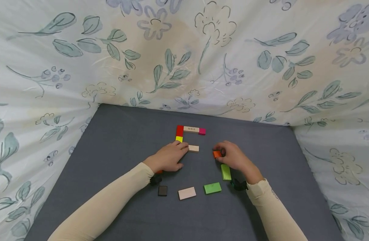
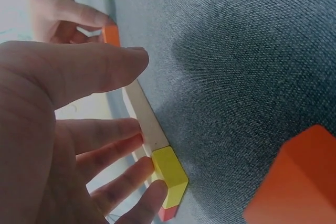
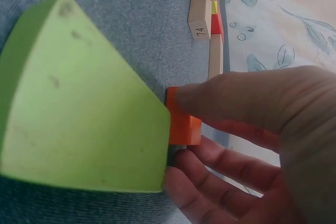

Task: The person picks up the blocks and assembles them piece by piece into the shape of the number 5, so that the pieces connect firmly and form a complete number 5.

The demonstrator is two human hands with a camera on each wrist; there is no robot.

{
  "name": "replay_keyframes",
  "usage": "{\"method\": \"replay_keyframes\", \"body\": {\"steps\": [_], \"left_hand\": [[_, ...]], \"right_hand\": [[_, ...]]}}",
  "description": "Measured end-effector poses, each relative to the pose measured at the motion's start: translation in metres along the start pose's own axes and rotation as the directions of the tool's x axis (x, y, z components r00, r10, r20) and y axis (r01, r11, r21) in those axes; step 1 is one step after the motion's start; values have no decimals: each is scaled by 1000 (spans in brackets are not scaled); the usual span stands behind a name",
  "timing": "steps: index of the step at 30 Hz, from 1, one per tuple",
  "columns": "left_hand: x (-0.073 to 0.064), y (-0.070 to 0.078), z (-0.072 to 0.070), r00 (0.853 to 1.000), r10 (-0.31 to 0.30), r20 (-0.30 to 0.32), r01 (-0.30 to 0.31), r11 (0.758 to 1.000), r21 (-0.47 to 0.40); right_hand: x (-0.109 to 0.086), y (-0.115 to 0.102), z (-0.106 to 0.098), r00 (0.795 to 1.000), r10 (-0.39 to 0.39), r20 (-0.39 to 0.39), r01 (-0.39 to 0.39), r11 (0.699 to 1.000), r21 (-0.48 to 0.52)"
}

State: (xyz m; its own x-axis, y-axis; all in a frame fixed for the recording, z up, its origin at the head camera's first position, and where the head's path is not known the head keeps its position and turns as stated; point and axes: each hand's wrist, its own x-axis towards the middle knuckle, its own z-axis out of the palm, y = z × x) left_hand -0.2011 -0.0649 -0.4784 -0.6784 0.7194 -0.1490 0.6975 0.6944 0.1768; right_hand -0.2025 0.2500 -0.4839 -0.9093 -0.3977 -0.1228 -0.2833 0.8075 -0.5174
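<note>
My right hand (image 1: 232, 156) pinches a small orange block (image 3: 180, 121) between thumb and fingers, low over the dark cloth. On the other side, my left hand (image 1: 169, 157) has its fingers spread loosely. Its fingertips are at a yellow block (image 2: 170, 171) and a plain wooden block (image 1: 194, 148), which meet at a corner. The left thumb stands apart from the blocks in the left wrist view. Beyond the yellow block a red block (image 1: 179, 130) joins on, then a printed wooden block (image 1: 191, 129) and a magenta block (image 1: 202, 131).
A lime green block (image 1: 226, 172) lies just below the right hand. Nearer the front are a green block (image 1: 212, 188), a pale pink block (image 1: 187, 193) and a dark block (image 1: 162, 190). Another orange block (image 2: 299, 187) lies by the left wrist. Floral cloth (image 1: 184, 60) hangs behind the table.
</note>
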Motion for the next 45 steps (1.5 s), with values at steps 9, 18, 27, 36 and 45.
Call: {"method": "replay_keyframes", "body": {"steps": [9,18,27,36,45], "left_hand": [[0,-1,2,1000,3,1,-3,1000,-8],[0,1,-3,1000,-2,8,2,1000,-26],[0,2,-3,1000,-6,5,6,1000,-29],[0,2,-1,1000,-19,16,19,1000,-24],[0,3,1,999,-29,14,30,999,-21]], "right_hand": [[0,1,2,1000,-17,-13,17,1000,4],[1,0,1,999,-33,-22,33,999,2],[9,-7,0,996,-50,-69,49,999,-14],[22,-24,2,995,-57,-83,55,998,-34],[29,-35,6,994,-66,-92,65,998,-15]]}}
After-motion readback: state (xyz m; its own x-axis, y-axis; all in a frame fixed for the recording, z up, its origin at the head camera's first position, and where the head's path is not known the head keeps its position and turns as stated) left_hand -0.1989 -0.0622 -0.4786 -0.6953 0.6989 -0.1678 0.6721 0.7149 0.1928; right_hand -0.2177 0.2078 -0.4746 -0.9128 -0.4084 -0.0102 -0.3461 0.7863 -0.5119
